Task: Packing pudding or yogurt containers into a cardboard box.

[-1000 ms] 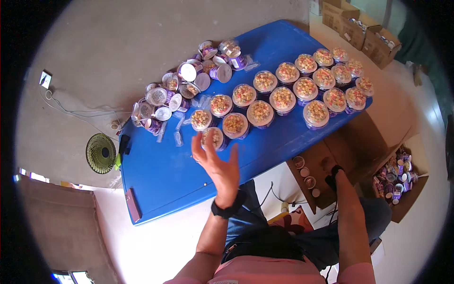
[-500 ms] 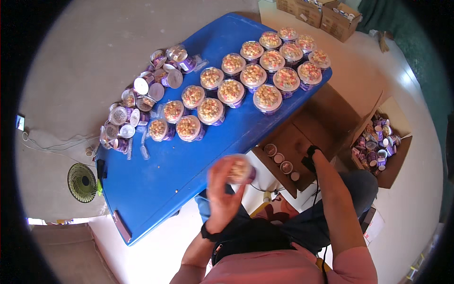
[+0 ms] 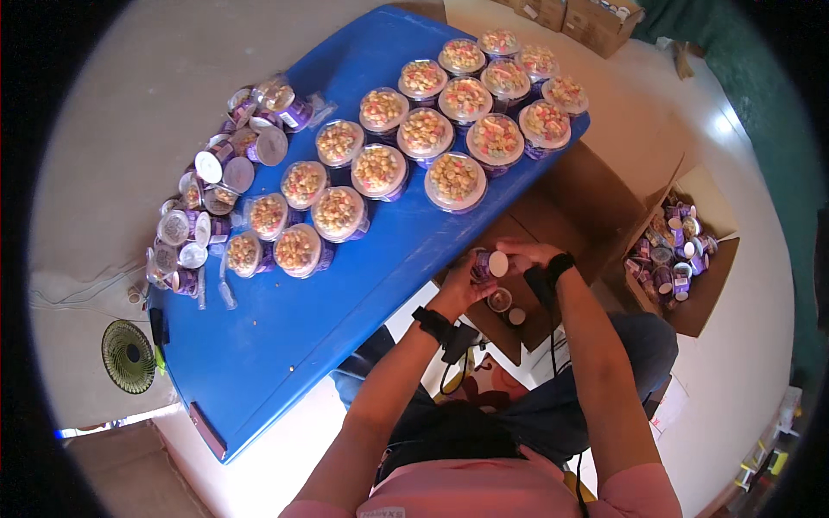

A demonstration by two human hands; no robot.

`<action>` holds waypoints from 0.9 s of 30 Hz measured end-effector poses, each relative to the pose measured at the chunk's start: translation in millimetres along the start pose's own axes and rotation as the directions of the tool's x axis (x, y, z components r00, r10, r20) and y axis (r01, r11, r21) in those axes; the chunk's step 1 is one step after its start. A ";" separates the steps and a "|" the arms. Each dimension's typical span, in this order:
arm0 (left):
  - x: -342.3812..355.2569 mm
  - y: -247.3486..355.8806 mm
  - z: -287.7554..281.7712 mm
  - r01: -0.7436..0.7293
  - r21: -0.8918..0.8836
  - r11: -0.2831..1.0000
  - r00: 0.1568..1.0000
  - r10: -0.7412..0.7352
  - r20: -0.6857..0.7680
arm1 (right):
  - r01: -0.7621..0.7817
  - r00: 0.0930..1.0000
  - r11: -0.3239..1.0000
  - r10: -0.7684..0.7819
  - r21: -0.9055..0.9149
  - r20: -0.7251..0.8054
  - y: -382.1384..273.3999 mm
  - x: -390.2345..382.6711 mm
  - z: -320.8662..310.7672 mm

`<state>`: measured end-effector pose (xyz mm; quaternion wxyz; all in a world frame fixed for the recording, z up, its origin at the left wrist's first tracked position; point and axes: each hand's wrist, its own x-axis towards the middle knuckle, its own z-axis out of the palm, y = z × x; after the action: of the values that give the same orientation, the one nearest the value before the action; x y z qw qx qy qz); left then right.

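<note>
In my left hand (image 3: 466, 281) is a purple cup (image 3: 484, 264), low in the open cardboard box (image 3: 587, 194) beside the table. My right hand (image 3: 531, 254) reaches in from the right, its fingers closed at a white round end (image 3: 498, 264) against that cup; I cannot tell whether this is a separate piece. Small round cups (image 3: 499, 300) lie in the box just below my hands. On the blue table (image 3: 294, 337) stand rows of purple cups with domed clear lids (image 3: 453, 181), full of multicoloured puffed bits.
Jumbled purple cups and lids (image 3: 237, 173) line the table's far left. A second box (image 3: 708, 293) full of cups stands right of the first; more boxes (image 3: 596, 26) sit at the back. A green fan (image 3: 128, 358) and cables lie to the left.
My left hand has picked a filled cup off the table's near end and carried it right and into the box, where my right hand now meets it. The view has shifted.
</note>
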<state>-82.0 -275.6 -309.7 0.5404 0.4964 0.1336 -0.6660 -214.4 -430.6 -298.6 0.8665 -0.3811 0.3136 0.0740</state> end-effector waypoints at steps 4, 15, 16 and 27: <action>19.5 -1.9 -16.1 -0.017 0.023 1.000 0.997 0.015 0.075 | -0.025 1.000 0.998 0.026 -0.059 0.011 -1.3 19.8 -8.5; -23.7 -23.6 -35.7 -0.042 0.331 0.943 0.998 0.053 -0.024 | -0.063 0.962 0.959 -0.015 -0.275 -0.273 64.0 96.9 -60.5; -27.9 -28.6 -38.8 -0.038 0.327 0.944 0.998 0.049 -0.027 | -0.069 0.962 0.959 -0.008 -0.273 -0.273 76.9 110.9 -71.7; -37.3 -45.9 -41.7 -0.305 0.556 0.773 0.952 0.272 0.143 | -0.268 0.932 0.466 -0.097 -0.843 -0.349 146.3 210.2 -148.6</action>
<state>-102.4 -206.4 -315.8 0.4655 0.6319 -0.1647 -0.5975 -173.9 -456.7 -590.7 0.4706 -0.7619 0.3977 0.1998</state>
